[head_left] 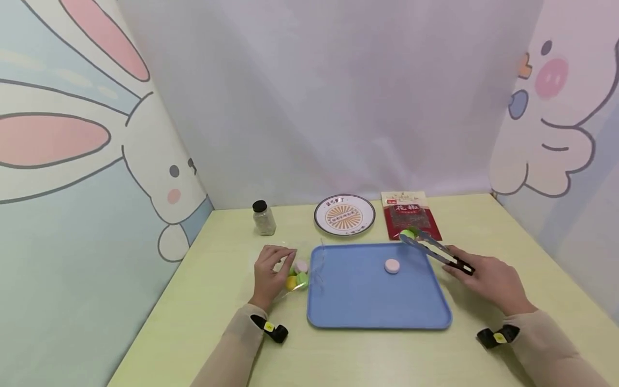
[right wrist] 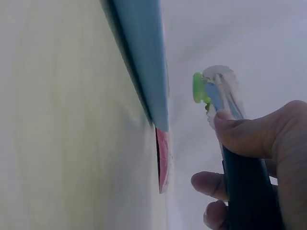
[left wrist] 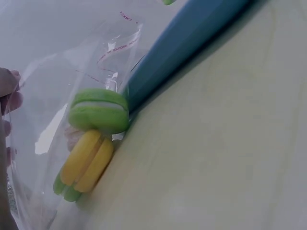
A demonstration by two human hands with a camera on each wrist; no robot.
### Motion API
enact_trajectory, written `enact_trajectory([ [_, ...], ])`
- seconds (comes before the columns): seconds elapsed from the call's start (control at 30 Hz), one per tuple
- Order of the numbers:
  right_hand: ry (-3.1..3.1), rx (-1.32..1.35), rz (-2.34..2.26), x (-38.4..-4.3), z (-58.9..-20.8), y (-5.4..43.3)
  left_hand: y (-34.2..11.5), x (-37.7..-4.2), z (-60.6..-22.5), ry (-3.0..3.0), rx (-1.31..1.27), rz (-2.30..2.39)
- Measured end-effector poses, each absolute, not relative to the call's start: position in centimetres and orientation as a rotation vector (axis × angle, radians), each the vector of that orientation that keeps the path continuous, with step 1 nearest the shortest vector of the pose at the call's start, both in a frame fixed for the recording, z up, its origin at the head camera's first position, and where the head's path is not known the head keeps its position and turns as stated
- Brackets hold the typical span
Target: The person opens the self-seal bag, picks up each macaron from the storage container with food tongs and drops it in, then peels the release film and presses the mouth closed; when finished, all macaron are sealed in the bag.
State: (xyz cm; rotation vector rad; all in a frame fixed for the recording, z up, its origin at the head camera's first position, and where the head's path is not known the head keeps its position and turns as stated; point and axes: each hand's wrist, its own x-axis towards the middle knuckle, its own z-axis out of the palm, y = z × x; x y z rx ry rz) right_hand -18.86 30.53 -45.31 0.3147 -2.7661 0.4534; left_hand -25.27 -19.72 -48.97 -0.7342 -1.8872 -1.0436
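Observation:
My left hand [head_left: 269,275] pinches the edge of a clear plastic bag [left wrist: 43,136] left of the blue tray [head_left: 377,303]. Inside the bag lie several macarons, among them a green macaron [left wrist: 98,117] and a yellow macaron [left wrist: 87,162]. My right hand [head_left: 495,282] grips metal tongs [head_left: 433,252] by their black handles. Between the tong tips is another green macaron [right wrist: 197,88], held above the tray's far right corner. A pink macaron [head_left: 392,266] sits on the tray.
Behind the tray stand a patterned plate [head_left: 345,215] and a red spice packet [head_left: 411,215], which the tongs partly overlap in the head view. A black-lidded jar [head_left: 264,220] is at the back left. Printed walls surround the table [head_left: 193,322].

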Motion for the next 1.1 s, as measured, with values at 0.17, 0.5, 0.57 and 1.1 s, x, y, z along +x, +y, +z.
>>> enact_trajectory([
  [0.17, -2.749, 0.416, 0.606, -19.3, -43.9, 26.2, -19.8, -25.2, -49.0, -1.851, -0.738, -1.027],
  [0.5, -2.742, 0.924, 0.59, -22.2, -43.3, 12.8, -19.8, -25.1, -48.8, -1.834, -0.747, -1.041],
  [0.57, -2.793, 0.943, 0.603, -22.8, -43.6, 10.9, -19.7, -25.1, -48.8, -1.838, -0.749, -1.032],
  [1.1, -2.89, 0.86, 0.835, -24.6, -45.3, 4.1, -19.6, -24.9, -48.5, -1.843, -0.742, -1.005],
])
